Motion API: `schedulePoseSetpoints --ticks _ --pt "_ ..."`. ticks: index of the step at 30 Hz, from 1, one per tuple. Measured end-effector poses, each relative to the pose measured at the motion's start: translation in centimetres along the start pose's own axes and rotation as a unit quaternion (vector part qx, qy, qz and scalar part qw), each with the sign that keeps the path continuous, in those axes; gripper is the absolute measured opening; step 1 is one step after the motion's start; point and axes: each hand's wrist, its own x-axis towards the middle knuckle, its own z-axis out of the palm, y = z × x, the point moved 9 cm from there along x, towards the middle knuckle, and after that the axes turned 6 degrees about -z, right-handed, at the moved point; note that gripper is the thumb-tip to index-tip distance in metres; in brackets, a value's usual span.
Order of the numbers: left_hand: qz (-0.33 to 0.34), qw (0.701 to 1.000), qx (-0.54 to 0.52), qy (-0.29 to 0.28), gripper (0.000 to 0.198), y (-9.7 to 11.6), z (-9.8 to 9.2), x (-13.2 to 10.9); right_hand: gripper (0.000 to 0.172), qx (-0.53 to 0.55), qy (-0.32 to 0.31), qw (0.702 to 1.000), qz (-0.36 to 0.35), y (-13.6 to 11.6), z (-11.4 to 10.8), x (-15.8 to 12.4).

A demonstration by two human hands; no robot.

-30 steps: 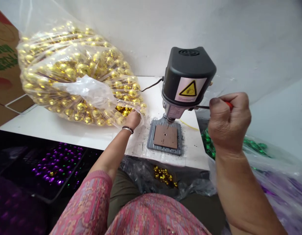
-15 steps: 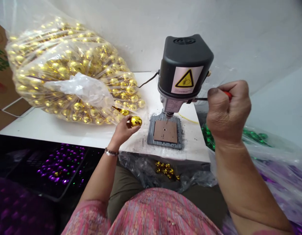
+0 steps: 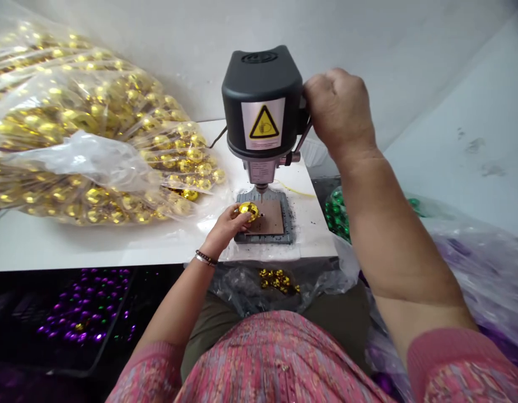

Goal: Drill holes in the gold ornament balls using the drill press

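My left hand (image 3: 224, 228) is shut on a shiny gold bauble (image 3: 248, 211), holding it over the brown pad (image 3: 270, 218) on the grey base (image 3: 262, 238) of a black bench drill (image 3: 262, 98). The bauble sits just left of and below the drill bit (image 3: 261, 196), and I cannot see them touching. My right hand (image 3: 338, 109) is a fist around the drill's feed lever (image 3: 303, 137), right of the drill head, with the lever's end hidden in my fingers. A large clear bag of gold baubles (image 3: 94, 143) lies left of the drill.
The drill stands on a white table (image 3: 52, 246) with black specks around its base. Below the table edge are gold pieces on black plastic (image 3: 278, 280) and purple baubles in a black crate (image 3: 86, 305). Green baubles (image 3: 336, 215) and a purple-filled plastic bag (image 3: 464, 268) lie right.
My left hand has carried the gold bauble from beside the bag to over the drill's base. My right hand has risen and moved left to the lever, and the view has turned left.
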Motion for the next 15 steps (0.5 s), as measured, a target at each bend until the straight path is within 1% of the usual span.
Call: schedulePoseSetpoints --ticks 2,6,10,15 --pt "0.022 0.999 0.045 0.007 0.051 0.5 0.3 0.5 0.042 0.003 0.002 1.0 -0.002 0.1 0.1 0.0" --pt "0.058 0.989 0.124 0.047 0.052 1.1 0.2 1.1 0.042 0.012 0.006 1.0 -0.004 0.1 0.1 -0.4" --pt "0.081 0.976 0.189 0.071 0.053 1.6 0.4 1.2 0.043 0.009 0.0 1.0 -0.002 -0.1 0.2 -0.4" --pt "0.097 0.943 0.309 0.076 0.058 2.8 1.7 0.8 0.043 -0.017 -0.001 1.0 0.004 0.0 0.2 -0.2"
